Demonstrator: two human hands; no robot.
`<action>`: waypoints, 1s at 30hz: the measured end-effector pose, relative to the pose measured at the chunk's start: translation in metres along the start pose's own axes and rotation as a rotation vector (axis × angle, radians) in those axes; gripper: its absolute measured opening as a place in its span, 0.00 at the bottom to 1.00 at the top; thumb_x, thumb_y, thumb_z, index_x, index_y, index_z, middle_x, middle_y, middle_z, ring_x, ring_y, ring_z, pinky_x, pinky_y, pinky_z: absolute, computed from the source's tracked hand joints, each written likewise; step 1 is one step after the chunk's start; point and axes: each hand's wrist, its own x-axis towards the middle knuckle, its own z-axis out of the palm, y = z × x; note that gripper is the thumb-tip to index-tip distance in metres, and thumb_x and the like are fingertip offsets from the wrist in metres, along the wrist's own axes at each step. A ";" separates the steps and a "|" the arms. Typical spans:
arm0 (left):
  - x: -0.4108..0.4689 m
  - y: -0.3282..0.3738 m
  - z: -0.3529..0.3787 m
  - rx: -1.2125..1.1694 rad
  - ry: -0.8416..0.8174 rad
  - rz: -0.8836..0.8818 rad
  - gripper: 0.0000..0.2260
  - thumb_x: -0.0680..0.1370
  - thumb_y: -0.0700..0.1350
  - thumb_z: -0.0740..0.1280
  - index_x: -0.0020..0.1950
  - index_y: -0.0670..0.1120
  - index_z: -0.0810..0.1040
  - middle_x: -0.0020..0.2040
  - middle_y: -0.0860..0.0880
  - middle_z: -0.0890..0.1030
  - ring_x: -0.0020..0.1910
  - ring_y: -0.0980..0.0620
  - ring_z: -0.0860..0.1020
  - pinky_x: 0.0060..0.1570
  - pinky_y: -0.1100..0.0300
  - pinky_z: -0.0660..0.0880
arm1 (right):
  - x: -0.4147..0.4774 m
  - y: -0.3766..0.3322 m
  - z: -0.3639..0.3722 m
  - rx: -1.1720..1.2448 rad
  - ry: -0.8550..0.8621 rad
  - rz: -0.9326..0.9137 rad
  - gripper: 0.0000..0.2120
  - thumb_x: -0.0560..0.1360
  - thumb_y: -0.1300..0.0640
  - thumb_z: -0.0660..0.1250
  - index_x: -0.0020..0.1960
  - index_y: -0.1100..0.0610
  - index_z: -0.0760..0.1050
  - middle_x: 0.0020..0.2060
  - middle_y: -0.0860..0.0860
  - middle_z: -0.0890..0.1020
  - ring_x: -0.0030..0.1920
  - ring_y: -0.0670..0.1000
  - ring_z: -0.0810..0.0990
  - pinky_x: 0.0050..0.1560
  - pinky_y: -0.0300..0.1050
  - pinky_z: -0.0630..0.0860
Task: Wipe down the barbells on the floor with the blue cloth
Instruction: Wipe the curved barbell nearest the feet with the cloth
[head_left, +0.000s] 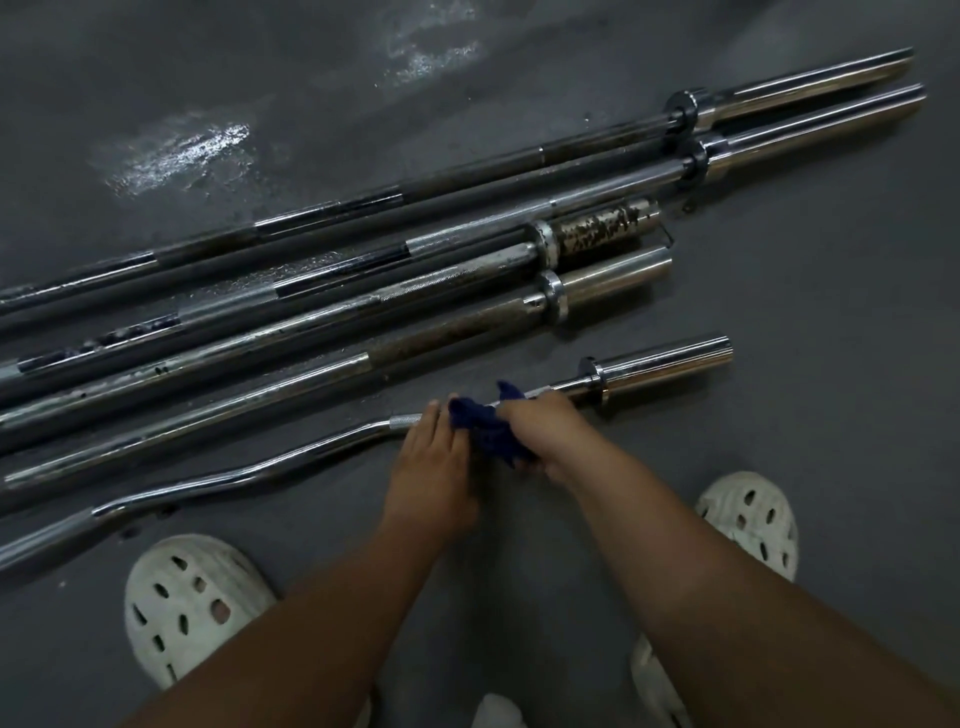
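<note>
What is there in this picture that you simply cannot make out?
Head view:
- Straight barbells: left ends cut off by the left edge.
- Curved bar: the stretch under the blue cloth and right hand is hidden.
- Speckled sleeve: too dim to tell rust from dirt.

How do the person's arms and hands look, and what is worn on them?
The left forearm and right forearm are bare, with no sleeves in view. The left hand and right hand wear no gloves; no watch, ring or bracelet shows. On the feet are white clogs with holes.
</note>
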 end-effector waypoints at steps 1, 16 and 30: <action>0.000 0.000 -0.001 0.008 0.003 0.006 0.43 0.68 0.48 0.71 0.79 0.40 0.57 0.79 0.40 0.57 0.79 0.39 0.56 0.77 0.49 0.52 | -0.001 0.001 -0.006 -0.119 0.072 -0.090 0.14 0.76 0.55 0.67 0.59 0.58 0.73 0.50 0.58 0.81 0.44 0.56 0.81 0.33 0.40 0.73; -0.008 0.000 0.004 0.087 0.020 -0.083 0.39 0.72 0.44 0.69 0.79 0.39 0.56 0.80 0.39 0.56 0.79 0.41 0.56 0.77 0.48 0.56 | 0.025 0.067 -0.023 -0.844 0.325 -0.608 0.25 0.74 0.61 0.64 0.70 0.48 0.66 0.78 0.49 0.53 0.57 0.62 0.78 0.55 0.56 0.77; 0.001 -0.019 -0.018 0.124 -0.125 -0.055 0.33 0.80 0.48 0.60 0.81 0.51 0.47 0.81 0.46 0.51 0.79 0.40 0.52 0.76 0.44 0.51 | 0.014 0.054 -0.009 -1.082 0.204 -0.637 0.28 0.75 0.56 0.67 0.71 0.46 0.62 0.77 0.48 0.56 0.58 0.60 0.78 0.53 0.54 0.76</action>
